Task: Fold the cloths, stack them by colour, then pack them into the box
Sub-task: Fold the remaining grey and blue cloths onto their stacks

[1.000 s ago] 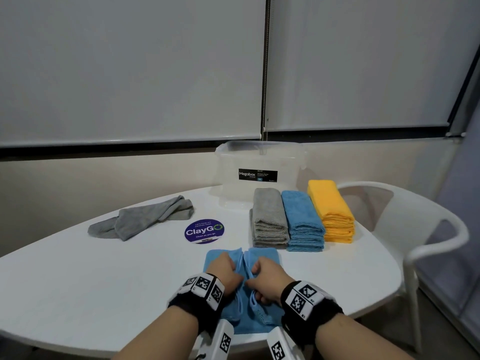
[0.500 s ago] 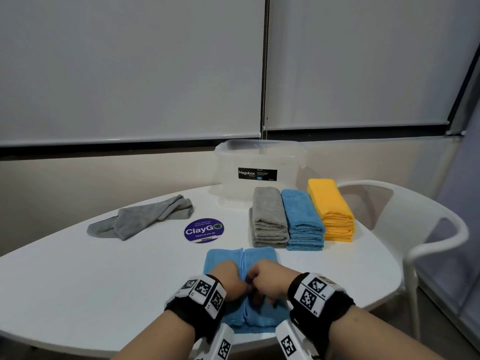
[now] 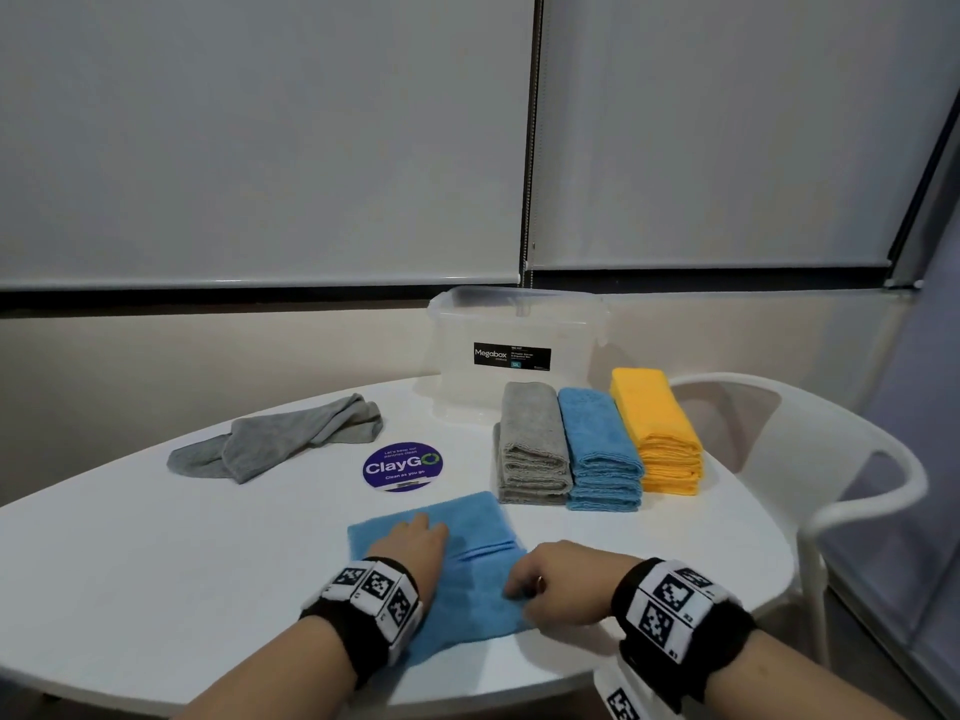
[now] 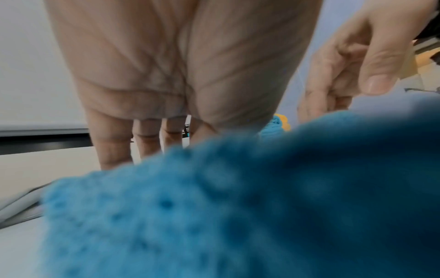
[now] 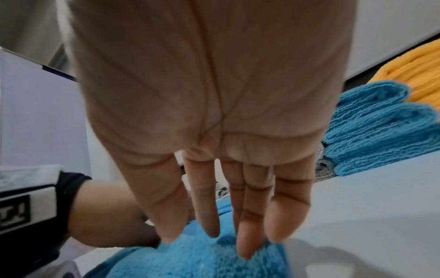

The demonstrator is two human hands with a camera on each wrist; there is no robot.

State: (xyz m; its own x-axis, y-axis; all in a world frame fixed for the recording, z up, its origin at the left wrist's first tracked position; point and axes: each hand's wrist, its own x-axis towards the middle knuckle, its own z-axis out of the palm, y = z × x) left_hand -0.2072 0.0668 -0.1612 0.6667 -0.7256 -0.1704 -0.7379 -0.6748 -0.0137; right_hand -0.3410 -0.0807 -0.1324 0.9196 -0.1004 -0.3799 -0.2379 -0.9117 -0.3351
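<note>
A folded blue cloth lies on the white table near its front edge. My left hand rests flat on the cloth's left half, fingers straight. My right hand is at the cloth's right edge, fingertips touching the blue pile, thumb apart from them. The left wrist view shows the blue cloth close and blurred. Folded stacks stand behind: grey, blue and yellow. The clear plastic box sits behind the stacks.
A loose, unfolded grey cloth lies at the back left. A round purple ClayGo sticker is on the table between it and the stacks. A white plastic chair stands at the table's right end.
Both hands were bunched together at the cloth's middle. Now the cloth lies folded and turned, the left hand has flattened on it, and the right hand has shifted to its right edge.
</note>
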